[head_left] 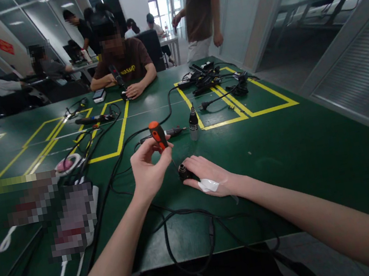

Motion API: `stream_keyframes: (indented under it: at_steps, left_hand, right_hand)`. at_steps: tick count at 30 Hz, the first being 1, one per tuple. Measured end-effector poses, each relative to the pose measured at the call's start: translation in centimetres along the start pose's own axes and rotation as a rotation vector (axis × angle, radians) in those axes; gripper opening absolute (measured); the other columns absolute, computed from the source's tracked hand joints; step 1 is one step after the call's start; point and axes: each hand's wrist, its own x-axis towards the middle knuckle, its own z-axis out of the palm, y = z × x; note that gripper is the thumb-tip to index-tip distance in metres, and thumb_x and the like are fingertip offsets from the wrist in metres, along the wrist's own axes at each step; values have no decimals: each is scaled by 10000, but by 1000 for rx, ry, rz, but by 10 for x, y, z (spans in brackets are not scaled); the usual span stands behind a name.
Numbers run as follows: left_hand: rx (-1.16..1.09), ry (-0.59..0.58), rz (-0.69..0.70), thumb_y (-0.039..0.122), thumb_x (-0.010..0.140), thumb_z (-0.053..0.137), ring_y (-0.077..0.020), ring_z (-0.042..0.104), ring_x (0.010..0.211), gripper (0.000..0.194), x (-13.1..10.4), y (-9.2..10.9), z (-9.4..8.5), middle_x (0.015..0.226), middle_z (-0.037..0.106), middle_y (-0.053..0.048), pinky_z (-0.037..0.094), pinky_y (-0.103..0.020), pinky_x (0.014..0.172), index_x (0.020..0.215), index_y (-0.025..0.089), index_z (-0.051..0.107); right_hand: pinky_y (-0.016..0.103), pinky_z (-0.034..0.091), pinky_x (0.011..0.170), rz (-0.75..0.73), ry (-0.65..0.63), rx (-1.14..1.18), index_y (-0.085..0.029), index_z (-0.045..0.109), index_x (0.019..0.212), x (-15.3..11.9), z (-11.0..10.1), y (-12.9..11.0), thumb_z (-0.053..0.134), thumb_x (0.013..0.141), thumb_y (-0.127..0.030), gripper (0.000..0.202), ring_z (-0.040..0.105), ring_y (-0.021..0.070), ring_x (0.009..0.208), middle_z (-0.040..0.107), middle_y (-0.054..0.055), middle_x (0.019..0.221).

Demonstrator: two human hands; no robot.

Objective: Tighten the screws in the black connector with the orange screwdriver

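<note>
My left hand (150,168) is closed around a screwdriver (158,135) with an orange and black handle. Its thin shaft slants down towards a small black round part (183,172) with a metal collar on top; whether the tip touches it I cannot tell. Fingers and thumb of my right hand (207,174) grip that part on the table, and a white patch sits near the thumb's base. Just beyond stands an upright black and grey tapered piece (193,124) with a thin point. A dark pen-shaped electric screwdriver (169,133) lies behind my left hand.
Dark cables (186,211) loop across the green table (302,160). Phones with white cords (73,219) lie at left. Yellow tape (275,107) outlines areas; a heap of black tools and cords (204,77) is at back right. A co-worker (125,67) sits opposite, holding a tool.
</note>
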Motion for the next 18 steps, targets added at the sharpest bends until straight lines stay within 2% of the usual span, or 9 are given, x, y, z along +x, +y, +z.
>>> stream_keyframes:
  at_steps: [8,14,18]
  left_hand:
    - [-12,-12,-27,269,799,755,-171,670,774,162,0,-1,-1,830,748,-32,537,-306,767,942,195,770]
    - [-5,34,7,300,713,861,-147,655,727,231,0,-6,3,828,744,-19,529,-283,718,864,186,728]
    - [-32,42,20,287,756,831,-169,718,790,327,-1,-9,3,870,758,-21,554,-300,769,1037,206,683]
  right_hand:
    - [440,491,852,-5,-1,18,-167,594,1103,0,-3,-1,581,1028,-341,190,596,284,971,658,135,1079]
    - [464,491,875,-1,4,11,-157,598,1104,0,0,1,581,1026,-359,217,598,302,996,657,152,1100]
    - [455,489,867,-1,12,6,-168,596,1106,-1,1,1,580,1026,-359,208,595,296,988,656,142,1092]
